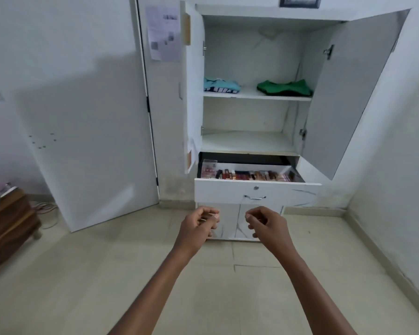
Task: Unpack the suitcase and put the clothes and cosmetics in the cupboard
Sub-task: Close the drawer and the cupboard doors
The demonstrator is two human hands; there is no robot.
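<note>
The white cupboard (257, 13) stands against the wall with both upper doors swung wide, its panels smooth and matte, the lower front veined like marble. On the upper shelf (252, 94) lie two folded garments well apart: a soft turquoise one (219, 85) with a dark band of white lettering at the left, and a bright green one (284, 87) resting on something dark at the right. The shelf below them is bare. Under it the drawer (257, 192) is pulled out, a flat white front with a small round lock and a thin curved metal handle (254, 197); inside it a tight row of cosmetics (249, 175) stands side by side, little tubes and boxes in reds, browns and pinks, with a clear plastic case (209, 168) at the left end. Both bare forearms reach forward over the pale tiled floor (107, 274). The left hand (198, 224) is loosely curled, fingers bent in toward the palm, and something small and pale shows at the fingertips, too blurred to name. The right hand (266, 222) is curled much the same, thumb and forefinger close together, and whether it pinches anything cannot be told. The two hands hang a little apart, just below the drawer front and in front of the lower doors, touching neither. A white door (94, 141) leans open at the left, and a dark wooden piece of furniture (7, 228) sits in the corner.
</note>
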